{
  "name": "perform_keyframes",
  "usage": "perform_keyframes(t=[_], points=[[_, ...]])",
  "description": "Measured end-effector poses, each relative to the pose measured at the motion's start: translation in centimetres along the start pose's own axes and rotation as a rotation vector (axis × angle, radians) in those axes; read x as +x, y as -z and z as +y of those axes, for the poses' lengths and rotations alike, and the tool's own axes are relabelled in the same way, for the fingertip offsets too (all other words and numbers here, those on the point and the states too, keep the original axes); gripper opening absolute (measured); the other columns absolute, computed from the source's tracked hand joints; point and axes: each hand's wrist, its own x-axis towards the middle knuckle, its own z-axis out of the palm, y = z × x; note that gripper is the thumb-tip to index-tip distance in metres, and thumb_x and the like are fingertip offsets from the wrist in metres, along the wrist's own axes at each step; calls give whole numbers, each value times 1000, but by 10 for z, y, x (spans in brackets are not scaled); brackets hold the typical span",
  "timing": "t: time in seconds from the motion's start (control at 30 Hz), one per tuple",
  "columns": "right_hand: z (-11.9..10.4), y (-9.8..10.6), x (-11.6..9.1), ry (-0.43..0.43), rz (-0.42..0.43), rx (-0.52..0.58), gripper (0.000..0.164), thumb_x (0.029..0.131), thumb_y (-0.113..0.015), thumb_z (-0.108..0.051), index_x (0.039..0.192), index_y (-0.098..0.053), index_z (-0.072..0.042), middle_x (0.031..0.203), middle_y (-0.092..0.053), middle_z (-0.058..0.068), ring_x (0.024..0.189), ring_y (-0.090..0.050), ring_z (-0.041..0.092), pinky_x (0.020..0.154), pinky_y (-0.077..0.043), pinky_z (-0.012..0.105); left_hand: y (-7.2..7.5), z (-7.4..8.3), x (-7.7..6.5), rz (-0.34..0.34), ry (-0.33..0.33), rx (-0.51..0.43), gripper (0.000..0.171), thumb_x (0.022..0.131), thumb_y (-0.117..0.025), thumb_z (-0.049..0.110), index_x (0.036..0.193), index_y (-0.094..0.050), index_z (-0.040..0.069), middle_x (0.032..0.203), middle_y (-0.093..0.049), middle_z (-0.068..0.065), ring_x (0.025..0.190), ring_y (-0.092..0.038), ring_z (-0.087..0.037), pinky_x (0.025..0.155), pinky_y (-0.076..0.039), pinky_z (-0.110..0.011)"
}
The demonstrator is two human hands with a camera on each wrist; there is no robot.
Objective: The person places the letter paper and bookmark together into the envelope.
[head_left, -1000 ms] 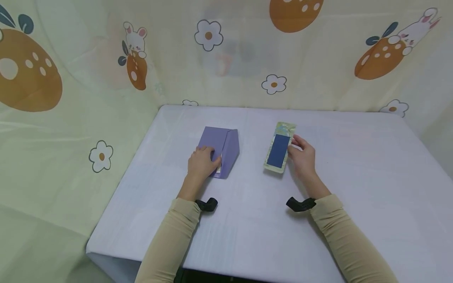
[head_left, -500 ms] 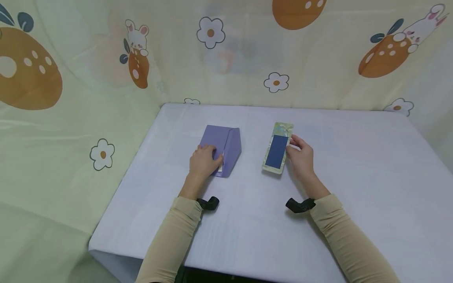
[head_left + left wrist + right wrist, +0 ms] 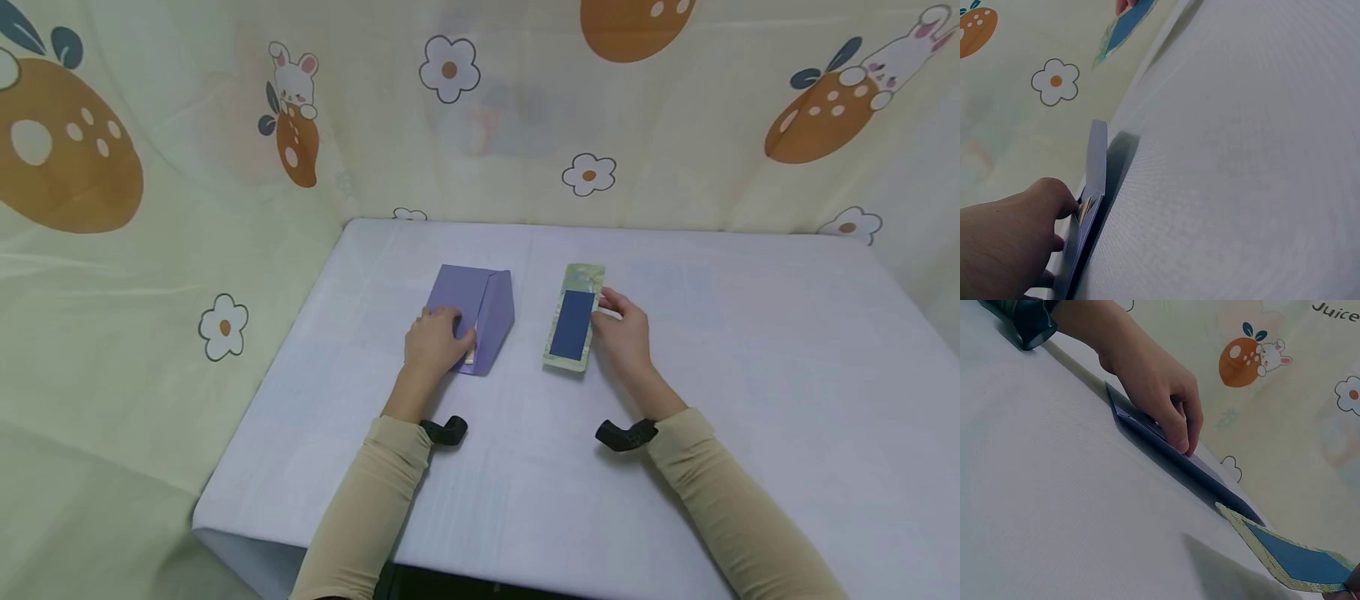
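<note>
A purple envelope (image 3: pixel 459 287) lies on the table with its flap (image 3: pixel 496 321) folded out to the right. My left hand (image 3: pixel 433 342) grips it from the left, thumb at its mouth and fingers bent on its upper face. Something pale and banded (image 3: pixel 1085 209) shows inside the mouth; its kind is unclear. To the right, my right hand (image 3: pixel 625 333) pinches the right edge of a long flat card (image 3: pixel 573 325) with a pale green patterned border and a dark blue panel. The card is held tilted above the table, and its shadow (image 3: pixel 1222 569) falls below it.
A white cloth covers the table (image 3: pixel 750 350). Behind and to the left hangs a pale yellow-green curtain (image 3: pixel 510 108) printed with flowers, rabbits and orange fruit. Each wrist wears a black camera mount (image 3: pixel 447 431). The table's front edge (image 3: pixel 450 567) is nearest the body.
My right hand has carried the card leftward and slightly down, closer to the envelope. The left hand keeps its hold on the envelope, and the head view has shifted slightly.
</note>
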Motion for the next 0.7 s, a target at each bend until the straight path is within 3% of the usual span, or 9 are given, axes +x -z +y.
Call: perform_keyframes(t=[0.3, 0.53, 0.7], points=[[0, -12, 0, 18, -18, -67, 58, 86, -50, -5, 143, -42, -11, 131, -54, 13, 75, -50, 2, 62, -42, 12, 1, -1, 1, 1, -4, 3, 51, 88, -55, 47, 129, -59, 16, 139, -52, -15, 129, -46, -43, 96, -45, -55], [-1, -22, 0, 43, -43, -56, 58, 87, -50, -4, 143, -42, -12, 130, -53, 16, 68, -52, -2, 62, -42, 12, -1, -2, 0, 7, -2, -3, 51, 88, -56, 47, 128, -59, 16, 139, -53, -14, 125, -49, -42, 94, -47, -55], [-2, -27, 2, 56, -45, -94, 51, 86, -51, -5, 137, -50, -12, 129, -55, 14, 81, -57, 5, 64, -43, 12, 0, 0, 0, 7, -5, -5, 51, 88, -56, 47, 128, -59, 16, 138, -54, -14, 124, -50, -42, 93, -47, -54]])
